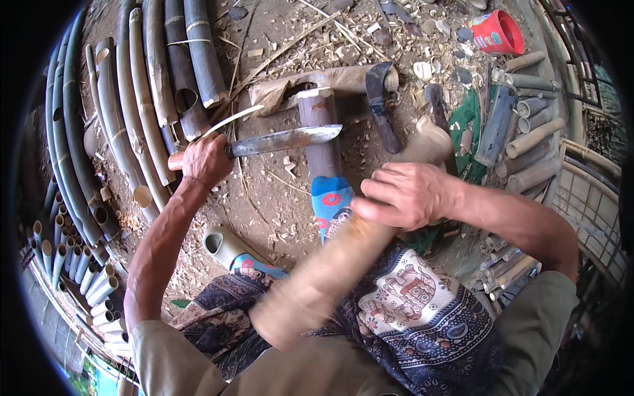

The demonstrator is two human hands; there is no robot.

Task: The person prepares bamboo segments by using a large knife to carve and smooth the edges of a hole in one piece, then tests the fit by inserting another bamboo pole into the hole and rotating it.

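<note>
Only the head view to go on. Left hand (207,160) is wrapped round the handle of a machete (287,140), blade pointing right, across the dark post (318,115) with the chipped top. Right hand (415,193) grips a pale bamboo section (323,284) around its upper half; it sits slantwise above the lap, low end over the patterned trousers (429,297). It's blurry, so can't tell how its surface looks.

My two cents: get the bamboo steady before the blade comes anywhere near, probably braced on that post rather than over the thighs. Fingers well back from the edge, strokes away from the blue sock (330,198). I'd also move the second knife (378,89) lying across the split bamboo log (277,89), since it's close to the bamboo's far end.
</note>
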